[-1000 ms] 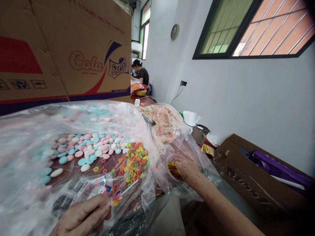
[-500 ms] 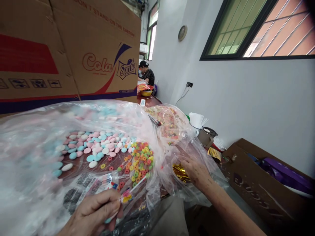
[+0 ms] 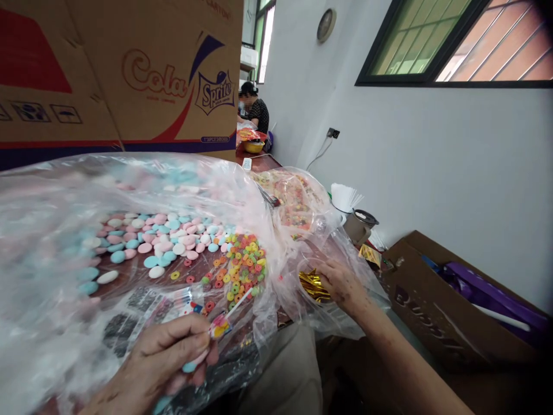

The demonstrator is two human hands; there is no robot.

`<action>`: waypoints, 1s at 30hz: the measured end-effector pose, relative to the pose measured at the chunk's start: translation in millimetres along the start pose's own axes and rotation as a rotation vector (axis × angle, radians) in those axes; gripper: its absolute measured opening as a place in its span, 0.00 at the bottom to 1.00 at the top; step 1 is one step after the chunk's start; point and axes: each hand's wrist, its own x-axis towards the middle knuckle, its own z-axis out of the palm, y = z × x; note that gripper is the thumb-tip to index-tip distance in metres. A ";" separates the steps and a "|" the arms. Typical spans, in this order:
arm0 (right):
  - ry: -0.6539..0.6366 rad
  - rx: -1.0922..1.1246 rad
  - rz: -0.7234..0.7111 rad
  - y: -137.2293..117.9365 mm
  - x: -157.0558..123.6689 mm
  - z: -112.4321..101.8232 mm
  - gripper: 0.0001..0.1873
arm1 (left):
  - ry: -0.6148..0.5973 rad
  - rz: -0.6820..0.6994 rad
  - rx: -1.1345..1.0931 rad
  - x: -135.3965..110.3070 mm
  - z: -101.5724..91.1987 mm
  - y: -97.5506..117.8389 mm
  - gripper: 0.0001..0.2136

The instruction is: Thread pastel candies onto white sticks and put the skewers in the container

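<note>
In the head view my left hand [image 3: 173, 351] pinches a small printed clear candy packet [image 3: 221, 327] with a white stick poking out of it. A pale blue candy shows under those fingers. My right hand [image 3: 339, 282], fingers bent together, has its fingertips on a bundle of shiny gold twist ties [image 3: 314, 286] lying in a round holder. Ring-shaped fruit-coloured candies [image 3: 246, 262] lie beyond the packet. To their left spread pink, blue and white oval candies [image 3: 173, 239], partly under a large clear plastic bag [image 3: 185, 173]. Flat printed wrappers [image 3: 142, 308] lie beside my left hand.
A tall carton [image 3: 151, 75] stands behind the candies. On the right are another bag of candy [image 3: 296, 202], white sticks [image 3: 345, 197], a lidded mug [image 3: 360, 226] and an open box [image 3: 425, 305] with purple material. A person [image 3: 257, 109] sits at the far end.
The view has tipped slightly downward, so the background sits higher in the picture. Both hands stay at nearly the same places, the left on the packet, the right at the gold ties.
</note>
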 end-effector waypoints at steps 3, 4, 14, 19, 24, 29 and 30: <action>0.013 0.017 0.077 1.2 -2.0 -6.5 0.20 | 0.019 -0.002 -0.037 -1.5 2.5 1.6 0.16; 0.046 0.043 0.114 -0.6 -2.6 -9.6 0.20 | 0.038 -0.003 -0.052 -2.1 3.5 2.2 0.15; 0.069 0.977 0.199 -153.8 10.3 -27.1 0.09 | -0.089 0.048 -0.275 11.3 35.0 5.0 0.14; -0.218 1.294 0.224 -196.9 12.8 -23.6 0.10 | -0.041 0.089 -0.359 17.6 32.7 -1.0 0.13; -0.216 1.330 0.224 -198.1 15.3 -19.1 0.14 | 0.049 0.110 -0.343 15.7 32.6 -4.4 0.14; -0.152 1.149 0.117 -198.2 13.2 -8.1 0.14 | 0.106 0.149 -0.325 19.2 32.1 -10.2 0.13; -0.078 1.058 0.054 -199.0 11.9 -5.2 0.14 | 0.116 0.153 -0.324 20.4 31.1 -11.4 0.13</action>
